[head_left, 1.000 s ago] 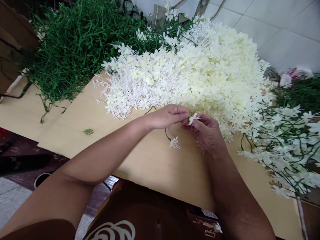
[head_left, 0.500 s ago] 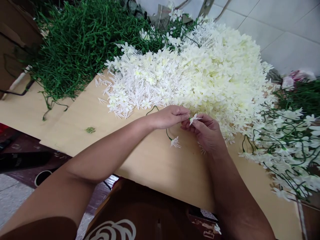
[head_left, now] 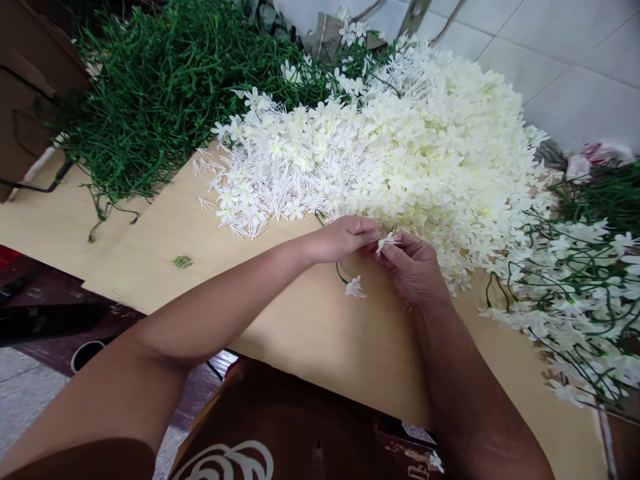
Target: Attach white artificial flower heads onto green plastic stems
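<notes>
My left hand point(head_left: 347, 238) is closed in a pinch around a green artificial flower stem, most of which the fingers hide. One branch of this stem hangs below the hand and ends in a white flower point(head_left: 354, 287). Between thumb and fingers, my right hand point(head_left: 415, 267) grips another white artificial flower point(head_left: 387, 244), right beside the left fingertips. Both hands are close together over the board, just in front of a big heap of loose white and cream blossoms point(head_left: 425, 147). Whether that gripped flower is seated on the stem is hidden by the fingers.
A pile of green plastic stems point(head_left: 165, 100) lies at the back left. Stems with white flowers on them point(head_left: 575, 307) are heaped at the right. A small green scrap point(head_left: 183, 261) rests on the tan board point(head_left: 320, 340). Behind stands a tiled wall point(head_left: 550, 60).
Both hands stay nearly in place with their pinched grips. The view has shifted slightly, and the right fingers have moved a little around the flower.
</notes>
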The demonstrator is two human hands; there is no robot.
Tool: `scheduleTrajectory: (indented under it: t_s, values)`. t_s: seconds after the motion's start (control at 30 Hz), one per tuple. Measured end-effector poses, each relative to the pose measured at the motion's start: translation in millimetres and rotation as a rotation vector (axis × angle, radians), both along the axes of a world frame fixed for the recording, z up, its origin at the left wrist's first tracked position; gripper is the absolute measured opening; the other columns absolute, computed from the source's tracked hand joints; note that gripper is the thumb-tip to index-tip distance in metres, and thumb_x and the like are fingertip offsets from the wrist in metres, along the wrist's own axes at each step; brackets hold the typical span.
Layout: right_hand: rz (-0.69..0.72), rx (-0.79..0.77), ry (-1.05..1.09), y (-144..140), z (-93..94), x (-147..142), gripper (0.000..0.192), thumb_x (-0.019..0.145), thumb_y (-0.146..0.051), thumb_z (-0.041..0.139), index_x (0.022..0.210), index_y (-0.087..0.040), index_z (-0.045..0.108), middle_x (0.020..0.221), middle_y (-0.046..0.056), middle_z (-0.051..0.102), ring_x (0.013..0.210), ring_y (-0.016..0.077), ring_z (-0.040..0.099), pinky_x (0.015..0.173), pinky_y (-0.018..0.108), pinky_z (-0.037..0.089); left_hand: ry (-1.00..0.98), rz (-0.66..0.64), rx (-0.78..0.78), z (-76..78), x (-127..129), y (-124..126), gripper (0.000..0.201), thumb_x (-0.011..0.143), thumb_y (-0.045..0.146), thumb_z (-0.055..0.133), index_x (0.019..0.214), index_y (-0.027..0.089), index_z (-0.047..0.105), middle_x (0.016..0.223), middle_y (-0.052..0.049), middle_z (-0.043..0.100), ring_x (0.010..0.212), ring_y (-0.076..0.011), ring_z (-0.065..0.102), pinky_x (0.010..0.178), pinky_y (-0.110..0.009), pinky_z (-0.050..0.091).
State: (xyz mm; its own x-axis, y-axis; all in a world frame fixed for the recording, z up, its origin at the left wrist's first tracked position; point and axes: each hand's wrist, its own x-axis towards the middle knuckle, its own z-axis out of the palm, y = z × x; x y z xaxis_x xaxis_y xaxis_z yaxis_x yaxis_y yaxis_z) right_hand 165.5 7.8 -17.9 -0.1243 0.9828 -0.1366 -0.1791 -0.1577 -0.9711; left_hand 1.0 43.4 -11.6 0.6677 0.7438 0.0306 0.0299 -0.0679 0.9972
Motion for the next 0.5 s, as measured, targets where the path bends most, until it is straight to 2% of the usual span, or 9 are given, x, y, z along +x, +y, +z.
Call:
scheduleTrajectory:
  t_s: [0.17, 0.5]
  values:
    - [-0.025, -0.008, -0.007, -0.7, -1.0, -2.4, 0.028, 0.054, -0.032, 0.086, 0.054, -0.019, 0.061, 0.052, -0.005, 0.063, 0.051, 0.0067, 0.053, 0.055, 0.021, 0.041, 0.045, 0.033, 0.019, -2.9, 2.4, -0.5, 0.031, 0.092, 0.018, 0.042, 0.061, 0.016, 0.046, 0.063, 0.002, 0.054, 0.065, -0.0098, 0.049, 0.068, -0.024, 0.038]
    - [-0.055, -0.054, 0.001, -1.9, -4.5, -3.1, 0.027, 0.055, -0.030, 0.085, 0.055, -0.020, 0.060, 0.054, -0.005, 0.063, 0.053, 0.0069, 0.055, 0.057, 0.020, 0.045, 0.174, 0.094, 0.091, -1.3, 3.3, -2.9, 0.030, 0.091, 0.017, 0.043, 0.062, 0.015, 0.051, 0.062, 0.002, 0.054, 0.064, -0.0102, 0.048, 0.066, -0.024, 0.037]
